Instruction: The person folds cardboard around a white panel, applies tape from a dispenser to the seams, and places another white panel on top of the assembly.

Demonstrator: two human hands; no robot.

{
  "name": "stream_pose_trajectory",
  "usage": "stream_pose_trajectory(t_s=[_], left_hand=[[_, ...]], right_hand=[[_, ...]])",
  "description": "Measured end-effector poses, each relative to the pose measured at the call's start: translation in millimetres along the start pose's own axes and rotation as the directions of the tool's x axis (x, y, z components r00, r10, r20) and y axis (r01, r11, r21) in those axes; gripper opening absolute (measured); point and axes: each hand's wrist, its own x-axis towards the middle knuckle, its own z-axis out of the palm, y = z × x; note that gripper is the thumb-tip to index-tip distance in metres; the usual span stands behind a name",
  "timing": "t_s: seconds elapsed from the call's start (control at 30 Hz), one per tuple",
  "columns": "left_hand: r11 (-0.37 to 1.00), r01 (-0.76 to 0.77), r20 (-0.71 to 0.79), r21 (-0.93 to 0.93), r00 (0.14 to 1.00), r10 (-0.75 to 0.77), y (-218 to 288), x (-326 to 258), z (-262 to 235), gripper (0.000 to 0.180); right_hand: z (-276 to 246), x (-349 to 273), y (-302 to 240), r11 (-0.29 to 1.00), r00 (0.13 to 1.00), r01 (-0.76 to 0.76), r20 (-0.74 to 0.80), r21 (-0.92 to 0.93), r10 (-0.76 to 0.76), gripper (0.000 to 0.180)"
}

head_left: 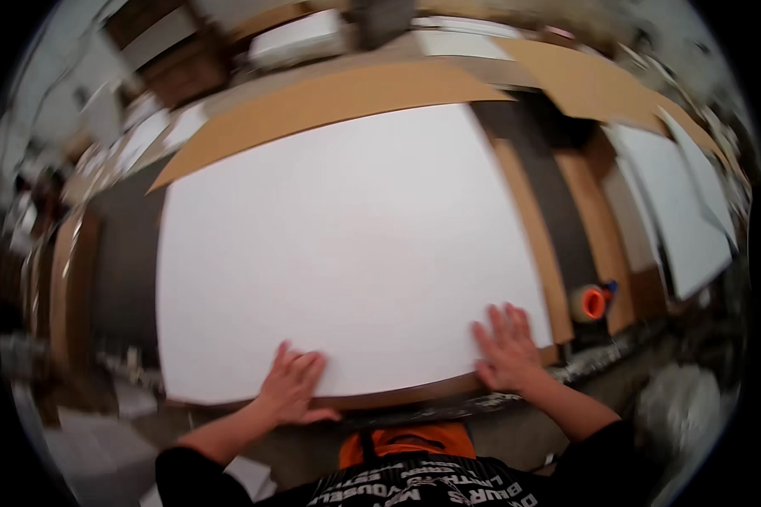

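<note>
A large white sheet or board (347,245) lies flat across the worktable in front of me. My left hand (294,382) rests at its near edge, left of the middle, fingers spread on the white surface and thumb by the edge. Toward the near right corner, my right hand (507,348) lies flat on the same sheet with its fingers apart. Neither hand grips anything. Brown cardboard (330,100) shows along the far side of the sheet, and a brown strip (533,228) runs along its right side.
A tape roll with an orange core (594,302) sits right of the sheet on the dark tabletop (127,253). Farther right are an open cardboard box (596,220) and white panels (681,211). A clear plastic bag (676,406) lies low at right; white sheets (101,448) lie low at left.
</note>
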Motion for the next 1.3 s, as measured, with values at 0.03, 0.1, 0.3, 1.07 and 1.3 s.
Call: stream_pose_trajectory(t_s=[0.03, 0.1, 0.3, 1.07, 1.3], left_hand=[[1.0, -0.005, -0.029, -0.017, 1.0, 0.005, 2, 7, 4, 0.1], [0.999, -0.035, -0.099, -0.037, 0.995, 0.031, 9, 31, 8, 0.096], [0.996, 0.027, -0.262, -0.081, 0.964, -0.048, 29, 14, -32, 0.087], [0.797, 0.602, -0.207, -0.051, 0.774, -0.598, 31, 19, -2, 0.085], [0.781, 0.62, -0.093, 0.077, 0.784, -0.613, 36, 6, -24, 0.084]], right_hand=[[6, -6, -1, 0.999, 0.999, 0.015, -0.034, -0.05, -0.017, 0.062], [-1, -11, -12, 0.996, 0.995, -0.024, -0.095, -0.081, 0.016, 0.059], [-9, 26, -36, 0.996, 0.995, -0.031, -0.093, -0.089, 0.023, 0.056], [-25, 35, -50, 0.972, 0.999, 0.035, 0.01, 0.232, -0.038, 0.066], [-35, 336, 234, 0.59, 0.605, -0.173, -0.388, 0.789, 0.696, 0.076]])
